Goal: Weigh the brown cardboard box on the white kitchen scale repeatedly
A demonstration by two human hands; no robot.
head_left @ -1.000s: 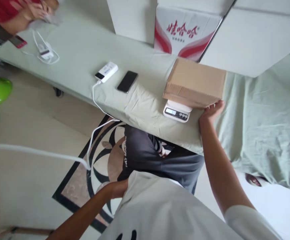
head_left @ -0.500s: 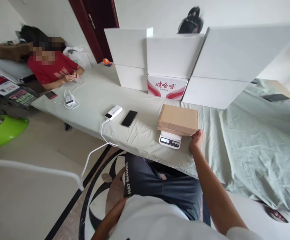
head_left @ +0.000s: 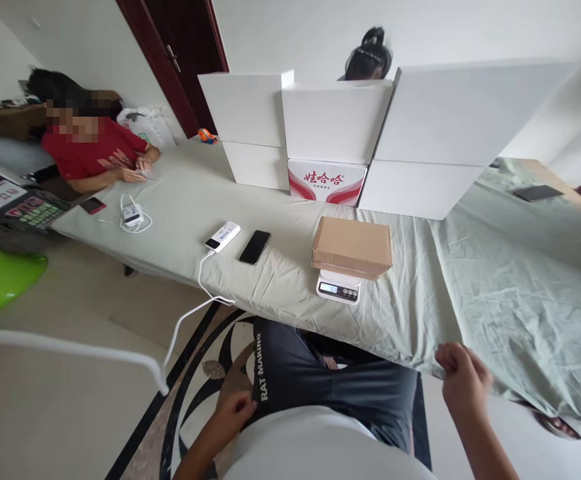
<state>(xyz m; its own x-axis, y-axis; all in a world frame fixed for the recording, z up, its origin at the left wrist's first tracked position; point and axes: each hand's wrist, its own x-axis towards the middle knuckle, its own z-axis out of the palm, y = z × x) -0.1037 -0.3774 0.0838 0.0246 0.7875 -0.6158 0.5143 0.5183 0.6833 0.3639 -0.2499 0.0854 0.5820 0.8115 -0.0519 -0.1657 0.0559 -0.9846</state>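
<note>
One rectangular box of brown cardboard is borne by a white, round-cornered scale on the bench, covered by wrinkled green cloth. Well apart from it, the fingers of left hand and right hand are loosely closed.

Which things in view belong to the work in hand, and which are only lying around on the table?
Probably part of the work:
- brown cardboard box, resting on the scale
- white scale, its display lit

Apparently just lying about:
- black phone
- white device with a cable plugged in
- orange object, too small to identify
</note>
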